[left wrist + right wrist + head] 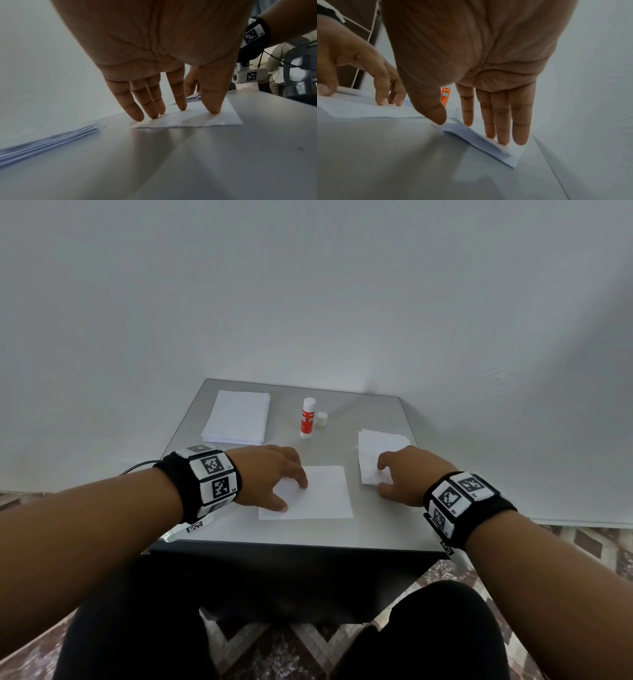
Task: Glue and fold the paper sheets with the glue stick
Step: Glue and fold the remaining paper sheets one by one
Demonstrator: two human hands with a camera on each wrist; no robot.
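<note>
A single white sheet (318, 494) lies flat near the front of the grey table (373, 412). My left hand (274, 477) presses on its left part with straight fingertips (181, 106); the same sheet (192, 119) shows in the left wrist view. My right hand (407, 474) rests its straight fingers (503, 129) on a pile of folded sheets (376, 453) at the right, whose near corner (488, 140) shows in the right wrist view. An orange and white glue stick (307, 418) stands uncapped behind the sheet, its label (445, 96) seen between my thumb and fingers. Its white cap (322, 419) stands beside it.
A stack of unfolded white sheets (238, 416) lies at the back left of the table, with its edge (48, 143) close in the left wrist view. A white wall rises right behind the table. My knees are under the front edge.
</note>
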